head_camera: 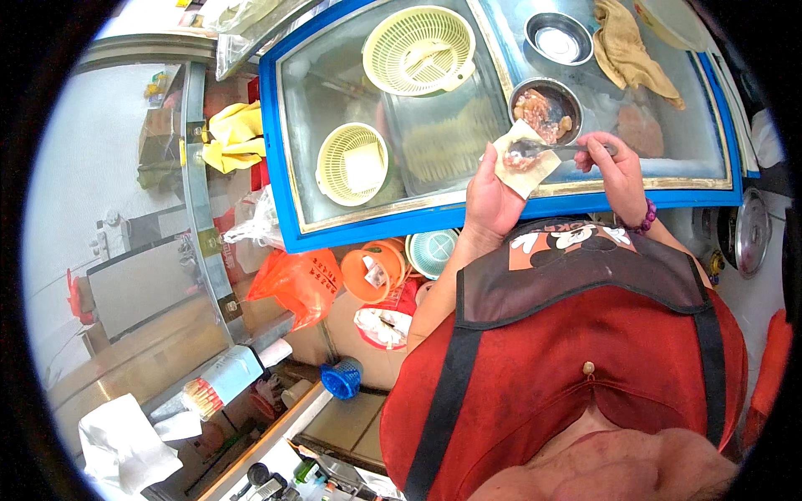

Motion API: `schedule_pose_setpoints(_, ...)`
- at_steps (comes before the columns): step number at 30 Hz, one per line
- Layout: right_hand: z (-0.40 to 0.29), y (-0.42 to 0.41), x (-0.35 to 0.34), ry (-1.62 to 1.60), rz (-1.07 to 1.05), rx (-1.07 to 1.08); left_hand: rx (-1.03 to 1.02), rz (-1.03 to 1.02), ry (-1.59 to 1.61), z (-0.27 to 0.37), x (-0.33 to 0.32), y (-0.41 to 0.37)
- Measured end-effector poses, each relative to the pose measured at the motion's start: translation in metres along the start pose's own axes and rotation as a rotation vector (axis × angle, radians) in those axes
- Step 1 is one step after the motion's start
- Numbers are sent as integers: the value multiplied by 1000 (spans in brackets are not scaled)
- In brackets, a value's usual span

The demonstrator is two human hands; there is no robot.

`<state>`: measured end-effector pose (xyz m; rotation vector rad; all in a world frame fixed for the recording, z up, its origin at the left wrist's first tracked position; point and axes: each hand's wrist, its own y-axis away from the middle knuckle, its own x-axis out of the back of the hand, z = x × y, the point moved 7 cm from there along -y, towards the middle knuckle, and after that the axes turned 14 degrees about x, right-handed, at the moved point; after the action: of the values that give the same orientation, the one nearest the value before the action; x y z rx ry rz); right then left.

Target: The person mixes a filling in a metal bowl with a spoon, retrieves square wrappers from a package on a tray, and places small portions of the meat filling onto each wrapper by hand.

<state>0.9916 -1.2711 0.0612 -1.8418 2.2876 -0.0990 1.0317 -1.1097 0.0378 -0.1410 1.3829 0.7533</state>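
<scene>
On my left hand [495,199] lies a square dough wrapper [527,178], pinched at its edge by the thumb. A small heap of minced meat filling [519,160] rests on the wrapper. My right hand [611,166] grips the handle of a metal spoon [525,149], whose bowl touches the filling. Just beyond the wrapper, a metal bowl [574,100] holds more minced meat. A second metal bowl [557,39] stands behind it. At the left, a small pale yellow plastic basket [324,175] contains a stack of square wrappers [363,168].
A large pale yellow basket [418,81] with pale items inside sits on the blue-framed glass top [376,228]. A brown cloth [633,53] lies at the back right. Below the near edge are an orange plastic bag [297,282], orange baskets [351,275] and a blue basket [341,379].
</scene>
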Motion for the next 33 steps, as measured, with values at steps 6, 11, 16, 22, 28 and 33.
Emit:
schedule_pose_setpoints(6,-15,3,-14,117,-89,105,-37,7,38,7,0,-7)
schedule_pose_setpoints(11,-20,0,-10,121,-105,214,-55,14,96,9,7,-13)
schedule_pose_setpoints(16,-17,-5,-4,242,-123,287,-48,17,112,9,11,-17)
schedule_pose_setpoints(22,-26,-7,7,555,-126,605,-68,91,181,16,28,-20)
schedule_pose_setpoints(28,13,-1,-1,955,-557,810,-133,74,172,36,29,-25)
schedule_pose_setpoints(33,14,-7,5,832,-822,641,-141,41,172,42,21,-31)
